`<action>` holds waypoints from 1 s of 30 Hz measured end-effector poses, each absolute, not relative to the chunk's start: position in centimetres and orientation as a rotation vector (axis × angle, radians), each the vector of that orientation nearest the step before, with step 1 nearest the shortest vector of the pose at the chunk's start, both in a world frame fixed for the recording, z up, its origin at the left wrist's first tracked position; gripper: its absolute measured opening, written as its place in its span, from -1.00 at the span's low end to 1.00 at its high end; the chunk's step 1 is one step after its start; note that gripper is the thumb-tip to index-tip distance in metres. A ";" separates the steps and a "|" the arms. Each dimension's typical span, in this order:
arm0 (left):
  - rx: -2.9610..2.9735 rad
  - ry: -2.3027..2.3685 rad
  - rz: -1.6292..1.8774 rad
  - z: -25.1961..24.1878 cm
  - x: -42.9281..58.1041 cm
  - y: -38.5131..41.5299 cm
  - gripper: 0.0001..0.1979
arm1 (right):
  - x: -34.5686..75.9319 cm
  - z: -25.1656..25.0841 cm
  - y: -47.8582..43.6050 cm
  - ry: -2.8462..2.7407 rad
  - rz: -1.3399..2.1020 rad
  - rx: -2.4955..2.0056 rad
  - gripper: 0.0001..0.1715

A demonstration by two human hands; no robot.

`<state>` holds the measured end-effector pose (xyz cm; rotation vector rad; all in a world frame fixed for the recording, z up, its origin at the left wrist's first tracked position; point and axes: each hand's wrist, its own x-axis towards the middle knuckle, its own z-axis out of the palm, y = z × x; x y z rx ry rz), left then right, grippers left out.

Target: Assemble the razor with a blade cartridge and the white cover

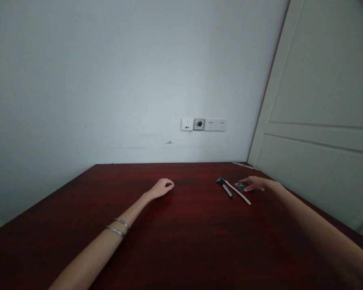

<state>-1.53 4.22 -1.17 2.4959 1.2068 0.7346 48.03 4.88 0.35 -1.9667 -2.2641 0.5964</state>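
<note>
My left hand (162, 188) rests low over the middle of the table, its fingers curled round toward the thumb in a loop with nothing visible inside. Two bracelets circle that wrist. On the right, my right hand (254, 183) has its fingers and thumb about a small clear and teal plastic item (239, 186), partly covered by the hand and too small to name. Just left of it lies a slim off-white stick (238, 193) with a dark upper end. Beside that is a razor (226, 190) with a grey handle and a dark head.
A dark red wooden table (181, 233) spreads under both arms. Its far edge meets a pale wall (139, 80) carrying a row of sockets (214, 125). A white panelled door (320, 100) stands along the right. Near the back right corner lies a thin pale strip (245, 165).
</note>
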 end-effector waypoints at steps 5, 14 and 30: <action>2.491 1.219 0.749 -1.3 -2.1 4.1 -0.70 | 46.7 0.3 3.8 -2.071 0.468 -2.033 -0.21; 2.479 1.219 0.719 -1.3 -1.8 4.1 -0.71 | 43.1 -2.2 0.5 -1.992 0.433 -2.016 -0.57; 2.488 1.171 0.716 -2.3 -1.4 4.3 -0.72 | 40.2 -2.5 -1.2 -1.903 0.362 -2.069 -0.71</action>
